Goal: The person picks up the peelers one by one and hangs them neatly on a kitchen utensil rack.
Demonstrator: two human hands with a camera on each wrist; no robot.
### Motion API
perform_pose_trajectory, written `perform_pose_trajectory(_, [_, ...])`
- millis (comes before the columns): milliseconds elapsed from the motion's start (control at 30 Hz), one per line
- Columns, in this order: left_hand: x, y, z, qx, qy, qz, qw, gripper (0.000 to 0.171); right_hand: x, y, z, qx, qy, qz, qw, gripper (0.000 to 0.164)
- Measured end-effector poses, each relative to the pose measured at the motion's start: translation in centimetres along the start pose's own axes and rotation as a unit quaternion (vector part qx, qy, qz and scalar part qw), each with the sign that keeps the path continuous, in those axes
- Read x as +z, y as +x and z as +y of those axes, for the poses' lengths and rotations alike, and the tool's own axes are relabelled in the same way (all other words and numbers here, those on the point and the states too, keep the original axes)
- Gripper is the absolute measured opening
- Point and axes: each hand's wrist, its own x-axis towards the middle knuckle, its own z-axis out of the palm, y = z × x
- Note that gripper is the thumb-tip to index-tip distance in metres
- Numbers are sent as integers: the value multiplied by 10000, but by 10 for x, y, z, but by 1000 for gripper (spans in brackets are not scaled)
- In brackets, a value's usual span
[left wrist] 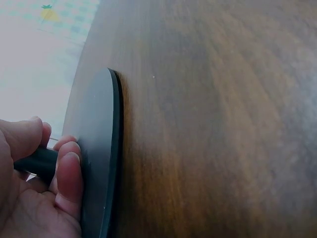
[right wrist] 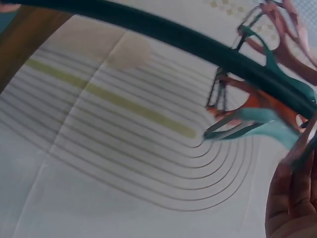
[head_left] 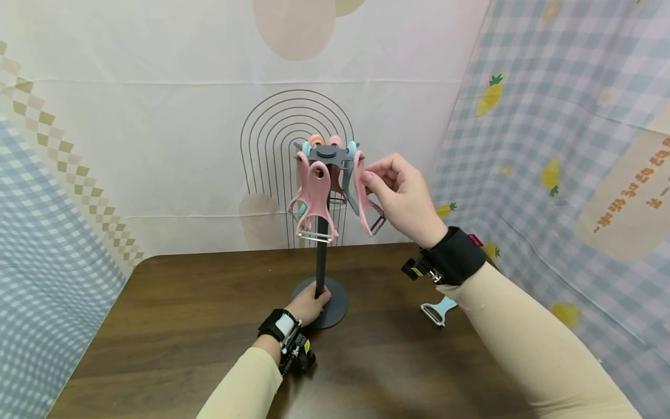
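A dark grey stand [head_left: 321,259] with a round base [head_left: 337,302] stands upright on the table, several peelers hanging from its top. My left hand [head_left: 305,305] grips the pole low down, just above the base; the left wrist view shows fingers curled round it. At the rack's right side, my right hand [head_left: 400,195] pinches the handle of a pink peeler [head_left: 360,189], whose top overlaps the rack. Another pink peeler [head_left: 317,195] hangs in front. Behind the pole, the right wrist view shows an orange peeler [right wrist: 262,100] and a light blue peeler [right wrist: 262,118].
On the brown wooden table [head_left: 199,326], a light blue peeler [head_left: 442,308] lies to the right, partly under my right forearm. A pale patterned cloth [head_left: 157,139] hangs behind the table, with a blue checked cloth [head_left: 523,174] at the right side.
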Motion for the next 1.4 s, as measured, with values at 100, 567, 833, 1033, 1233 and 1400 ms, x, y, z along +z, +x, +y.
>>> perform_pose_trajectory(100, [1,0,2,5,7,2,10000,13,-6,-7,4,176,-118,90,9997,15])
perform_pose_trajectory(567, [-1,-7,9,-5,-89,-24,10000,14,-33,-45,57,1135,-803,-187,9901,23])
perform_pose_trajectory(833, [-2,-2,1,2,-40,-17,10000,14,-50,-81,102,2105,-1592,-691,9621,34])
perform_pose_trajectory(1033, [-3,-1,-2,-5,-30,-37,10000,14,-59,-102,119,2653,-1957,-836,9404,42])
perform_pose_trajectory(1233, [-5,-4,1,32,-24,-35,10000,13,-64,-122,132,2984,-2277,-1034,9211,47])
perform_pose_trajectory(1400, [-6,-7,4,29,-9,-19,10000,12,-77,-133,141,3132,-2455,-1194,9096,49])
